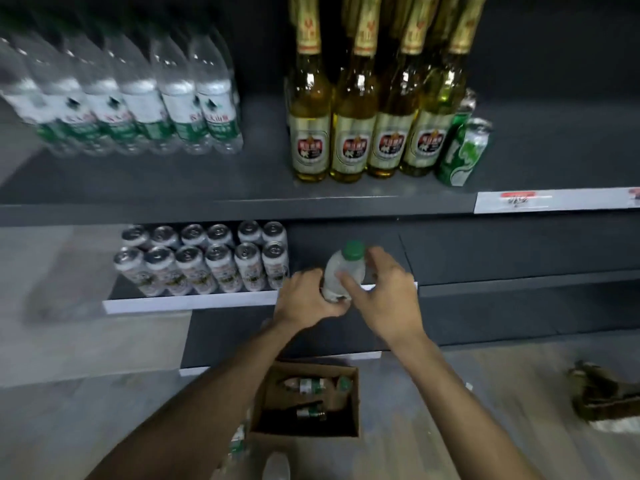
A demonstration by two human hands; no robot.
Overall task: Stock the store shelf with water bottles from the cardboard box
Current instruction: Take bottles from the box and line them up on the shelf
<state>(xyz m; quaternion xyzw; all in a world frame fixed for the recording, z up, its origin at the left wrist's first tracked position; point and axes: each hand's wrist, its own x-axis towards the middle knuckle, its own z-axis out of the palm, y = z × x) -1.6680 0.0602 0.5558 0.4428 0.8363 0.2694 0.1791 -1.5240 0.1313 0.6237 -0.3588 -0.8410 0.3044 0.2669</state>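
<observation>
Bottle (pixel 343 271), clear plastic, green-capped, gripped by left hand (pixel 306 299).

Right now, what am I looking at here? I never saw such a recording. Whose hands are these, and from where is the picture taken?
There is no machine here. A person wears one camera on the head, which looks forward and down at the person's own bare arms. The left hand grips a small water bottle with a green cap low down; the right hand touches its side. Behind is a dark store shelf with more water bottles, glass bottles and, lower down, cans. On the floor, a cardboard box holds a few more bottles.
</observation>
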